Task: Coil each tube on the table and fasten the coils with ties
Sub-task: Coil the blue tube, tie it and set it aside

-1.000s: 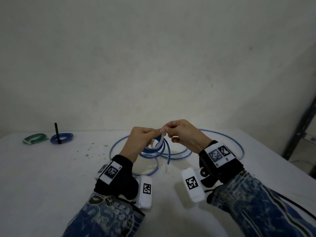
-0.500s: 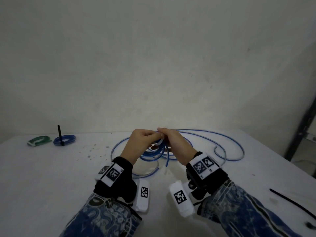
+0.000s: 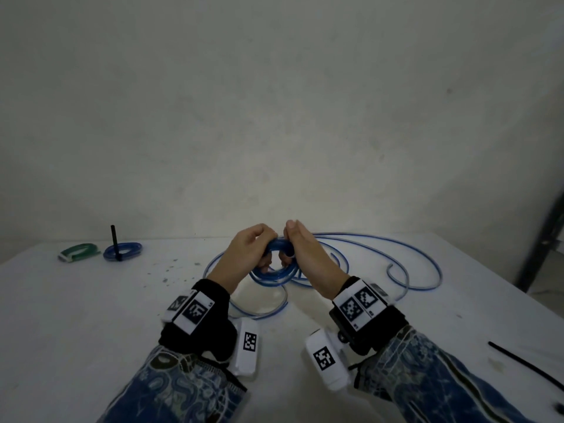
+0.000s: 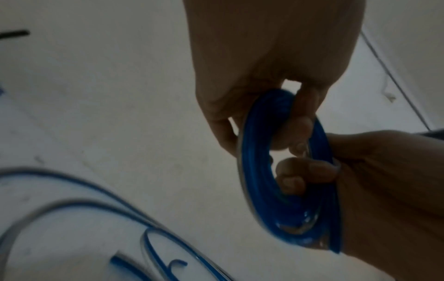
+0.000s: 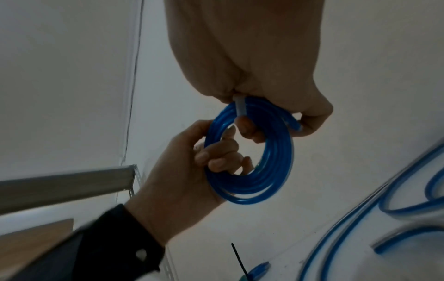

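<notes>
A small coil of blue tube (image 3: pixel 279 246) is held upright above the white table (image 3: pixel 91 315) between both hands. My left hand (image 3: pixel 251 250) grips its left side, fingers curled through the ring (image 5: pixel 216 155). My right hand (image 3: pixel 302 254) pinches the coil's top (image 5: pixel 252 57), where a short pale strip (image 5: pixel 240 107) crosses the turns. The rest of the same tube (image 3: pixel 399 264) trails in loose loops over the table behind and to the right. In the left wrist view the coil (image 4: pixel 254 171) is seen edge-on between both hands.
At the far left lie a blue coil (image 3: pixel 123 251) bound with an upright black tie (image 3: pixel 114 239) and a green coil (image 3: pixel 77 252). A loose black tie (image 3: pixel 525 364) lies at the right near the table's edge. A dark metal frame (image 3: pixel 546 239) stands beyond the right edge.
The right hand has moved in close to the left. The loops held between the hands have drawn into a tighter, smaller coil, and both hands now grip it.
</notes>
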